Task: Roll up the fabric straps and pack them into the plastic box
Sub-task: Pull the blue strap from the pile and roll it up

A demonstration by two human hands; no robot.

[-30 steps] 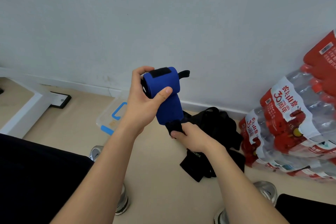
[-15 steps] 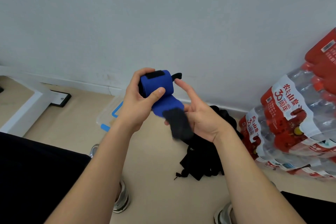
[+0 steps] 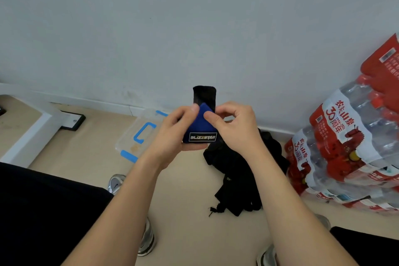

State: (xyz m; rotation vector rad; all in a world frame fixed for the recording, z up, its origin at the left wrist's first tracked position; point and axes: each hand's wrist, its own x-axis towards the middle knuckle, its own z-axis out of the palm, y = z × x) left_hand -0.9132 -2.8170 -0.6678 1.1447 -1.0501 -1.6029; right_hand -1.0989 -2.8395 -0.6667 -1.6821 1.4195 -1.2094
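Note:
I hold a rolled blue fabric strap [image 3: 200, 128] with a black label in front of me, above the floor. My left hand [image 3: 172, 134] grips the roll from the left and below. My right hand [image 3: 233, 127] pinches the strap's upper right edge, and the strap's black end tab [image 3: 204, 96] stands up above my fingers. A heap of black fabric straps [image 3: 241, 170] lies on the floor below my right hand. The clear plastic box [image 3: 138, 134] with blue clips sits on the floor by the wall, left of my hands and partly hidden by them.
Shrink-wrapped packs of water bottles [image 3: 349, 144] are stacked at the right against the wall. A white frame leg [image 3: 32, 134] with a black foot plate stands at the left. My shoes [image 3: 146, 237] and dark trouser legs fill the bottom.
My right hand has swung the black end tab from hanging under the roll up over its top. The roll has turned, so its label faces me.

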